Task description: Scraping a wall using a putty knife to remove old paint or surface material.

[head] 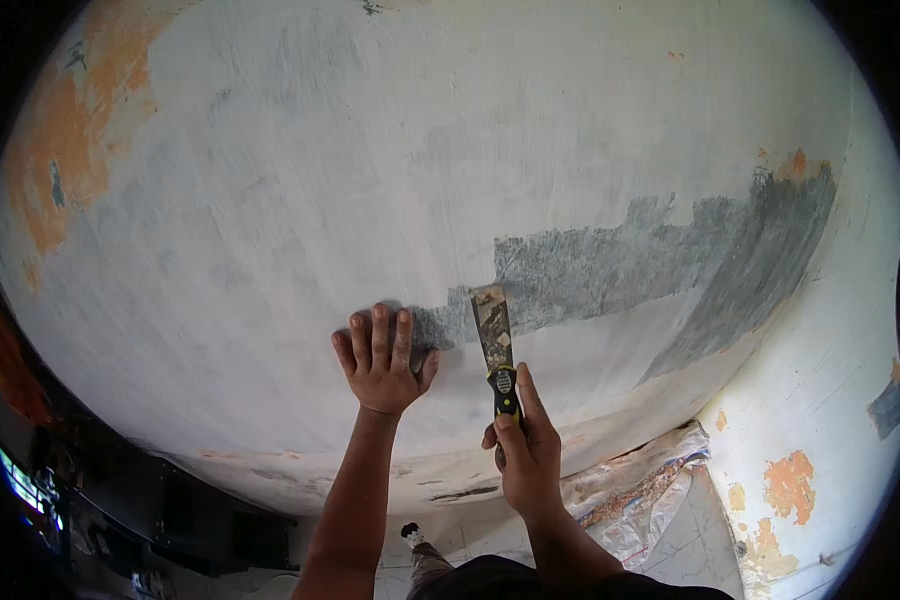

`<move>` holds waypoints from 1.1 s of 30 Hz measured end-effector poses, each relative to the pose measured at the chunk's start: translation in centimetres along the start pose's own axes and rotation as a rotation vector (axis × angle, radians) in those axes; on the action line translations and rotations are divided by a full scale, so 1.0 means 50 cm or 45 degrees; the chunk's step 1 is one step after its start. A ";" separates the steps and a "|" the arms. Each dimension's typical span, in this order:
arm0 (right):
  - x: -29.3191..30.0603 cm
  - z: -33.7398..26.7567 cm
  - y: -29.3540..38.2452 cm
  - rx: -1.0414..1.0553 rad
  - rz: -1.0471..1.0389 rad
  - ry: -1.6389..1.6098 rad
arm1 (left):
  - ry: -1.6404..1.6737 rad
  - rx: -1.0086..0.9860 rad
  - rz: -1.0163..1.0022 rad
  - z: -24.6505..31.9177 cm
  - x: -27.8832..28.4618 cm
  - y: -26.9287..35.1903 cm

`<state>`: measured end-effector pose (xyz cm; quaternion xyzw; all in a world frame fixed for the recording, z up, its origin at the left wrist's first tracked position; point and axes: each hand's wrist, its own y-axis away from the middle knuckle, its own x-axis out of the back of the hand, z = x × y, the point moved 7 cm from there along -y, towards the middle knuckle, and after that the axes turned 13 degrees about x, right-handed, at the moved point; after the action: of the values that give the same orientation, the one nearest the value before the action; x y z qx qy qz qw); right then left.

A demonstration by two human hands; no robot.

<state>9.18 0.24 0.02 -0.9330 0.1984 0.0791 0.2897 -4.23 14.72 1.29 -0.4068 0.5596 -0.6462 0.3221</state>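
My right hand (526, 457) grips the black and yellow handle of a putty knife (493, 322). Its stained metal blade points up, with the tip at the wall, on the lower left part of a scraped grey patch (592, 262). To the left, my left hand (385, 375) lies with spread fingers against the painted wall (270, 225), holding nothing, at the left end of the grey patch. Around the patch the wall has a whitish coat, and orange areas (75, 142) show at the upper left.
A plastic sheet (645, 495) with flaked debris lies on the tiled floor (694, 540) at the wall's foot. The side wall (810, 405) on the right has peeled orange spots. Dark furniture (202, 517) stands at the lower left. One of my feet (412, 532) shows below.
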 end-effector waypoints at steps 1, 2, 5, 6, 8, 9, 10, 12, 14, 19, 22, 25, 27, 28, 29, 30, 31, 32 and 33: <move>0.001 -0.010 -0.002 -0.007 0.000 0.002 | -0.001 0.002 -0.006 -0.001 0.003 -0.001; -0.001 -0.019 -0.002 -0.049 -0.013 -0.022 | -0.032 -0.038 -0.021 0.003 0.006 -0.001; -0.003 0.001 0.013 -0.097 -0.032 -0.051 | -0.084 -0.088 -0.020 -0.004 0.010 0.001; 0.007 0.012 0.021 -0.149 -0.028 -0.024 | -0.077 -0.091 -0.009 0.001 0.007 0.001; 0.018 0.014 0.016 -0.194 -0.020 0.009 | -0.059 -0.088 0.000 0.008 -0.001 -0.004; 0.017 0.003 0.009 -0.179 -0.018 -0.020 | -0.059 -0.087 -0.006 0.007 0.001 -0.001; 0.017 -0.004 0.007 -0.163 -0.016 -0.049 | -0.061 -0.086 -0.012 0.006 0.003 0.000; 0.019 0.001 0.008 -0.139 -0.022 -0.045 | -0.052 -0.091 -0.004 0.002 0.005 -0.004; 0.020 0.004 0.008 -0.109 -0.029 -0.046 | -0.071 -0.088 -0.010 -0.002 0.009 0.000; 0.024 -0.006 0.000 -0.020 -0.002 -0.014 | -0.014 -0.007 -0.003 0.000 0.005 0.000; 0.033 0.004 0.002 -0.051 -0.029 0.029 | -0.063 -0.090 -0.017 0.003 0.003 -0.002; 0.039 -0.004 -0.003 -0.054 -0.012 0.059 | -0.061 -0.083 -0.021 0.002 0.003 0.001; 0.034 -0.010 -0.008 -0.019 -0.011 0.033 | -0.078 -0.091 -0.015 0.000 0.005 -0.002; 0.032 -0.016 -0.008 0.014 -0.011 0.005 | -0.078 -0.091 -0.019 0.001 0.006 -0.002; 0.038 -0.014 -0.003 0.010 -0.010 0.005 | -0.070 -0.083 -0.022 0.001 0.007 -0.001; 0.044 -0.005 -0.001 -0.015 -0.022 0.038 | -0.056 -0.079 -0.016 0.001 0.003 -0.004; 0.047 0.001 -0.001 -0.040 -0.034 0.072 | -0.051 -0.082 -0.013 0.002 0.001 -0.004; 0.045 -0.001 -0.005 -0.035 -0.029 0.073 | -0.059 -0.079 -0.018 0.004 -0.001 -0.002; 0.042 -0.002 -0.007 -0.029 -0.016 0.067 | -0.076 -0.075 -0.032 0.003 0.001 0.004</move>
<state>11.26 -0.25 -0.26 -0.9392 0.1992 0.0551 0.2741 -4.15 14.58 1.12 -0.4420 0.5635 -0.6211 0.3184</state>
